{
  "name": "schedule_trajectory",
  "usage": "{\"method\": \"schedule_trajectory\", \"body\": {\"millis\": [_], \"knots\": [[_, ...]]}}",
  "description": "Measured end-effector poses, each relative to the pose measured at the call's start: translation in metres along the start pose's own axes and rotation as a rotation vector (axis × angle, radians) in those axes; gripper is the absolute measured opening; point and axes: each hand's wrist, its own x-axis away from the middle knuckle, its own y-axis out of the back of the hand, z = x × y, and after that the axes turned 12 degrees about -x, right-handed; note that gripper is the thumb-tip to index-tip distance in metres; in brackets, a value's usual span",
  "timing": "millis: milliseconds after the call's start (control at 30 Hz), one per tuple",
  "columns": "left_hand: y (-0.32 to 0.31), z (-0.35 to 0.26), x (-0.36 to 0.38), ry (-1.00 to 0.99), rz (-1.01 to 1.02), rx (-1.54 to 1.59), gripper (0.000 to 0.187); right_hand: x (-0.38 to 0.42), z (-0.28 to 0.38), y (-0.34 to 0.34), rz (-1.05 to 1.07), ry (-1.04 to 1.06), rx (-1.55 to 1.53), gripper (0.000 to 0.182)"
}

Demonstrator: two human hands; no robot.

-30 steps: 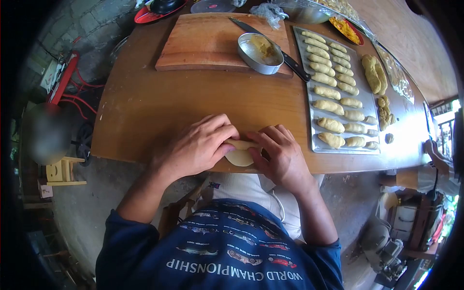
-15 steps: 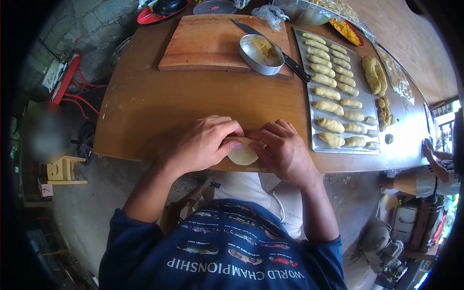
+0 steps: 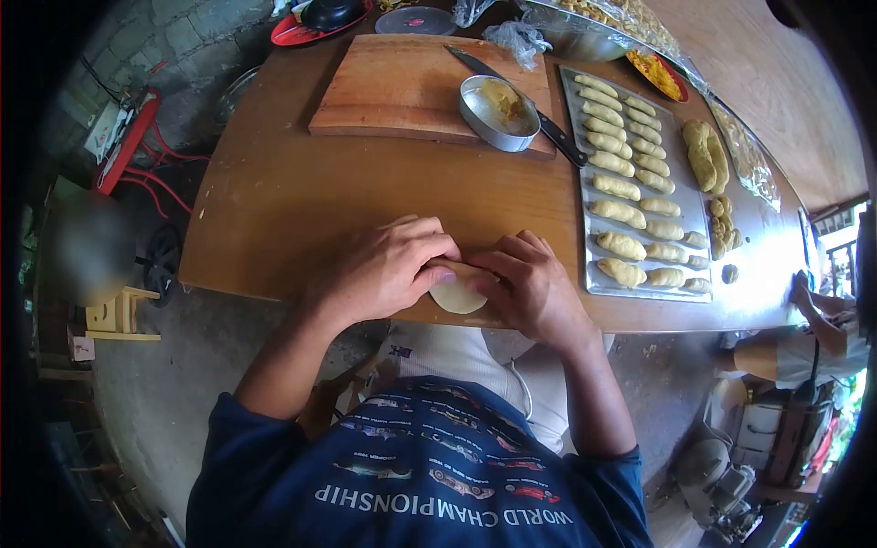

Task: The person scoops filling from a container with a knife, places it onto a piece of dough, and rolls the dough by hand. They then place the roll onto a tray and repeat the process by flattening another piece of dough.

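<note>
Near the front edge of the table, a pale flat piece of dough (image 3: 459,297) is partly rolled at its far side. My left hand (image 3: 393,269) pinches the left end of the roll, its thumb lying over the dough. At the right end, the thumb and fingers of my right hand (image 3: 530,285) are closed on the same piece. The fingers hide most of the rolled part. To the right of my hands lies a metal tray (image 3: 592,274) with two long rows of shaped dough rolls (image 3: 616,214) and a few smaller ones.
A wooden cutting board (image 3: 393,91) bears a knife (image 3: 559,137) and a round tin with yellowish paste (image 3: 499,114). Right of the tray are a large dough lump (image 3: 704,155) and small dough balls (image 3: 722,224). Another person's hand (image 3: 804,290) is at the table's right edge.
The far edge of the dough is rolled slightly further toward me, so less of the flat part shows. The view has shifted a little; both hands keep their hold.
</note>
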Motion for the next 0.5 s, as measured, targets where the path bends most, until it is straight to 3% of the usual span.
{"method": "schedule_trajectory", "body": {"millis": [233,500], "knots": [[-0.008,0.000,0.001,-0.010,-0.063,-0.038,0.017,0.001,-0.005,-0.005,-0.003,0.018,0.088,0.024],[-0.023,0.005,0.015,-0.136,-0.283,-0.072,0.020,0.015,-0.002,-0.015,-0.082,0.147,0.252,0.022]]}}
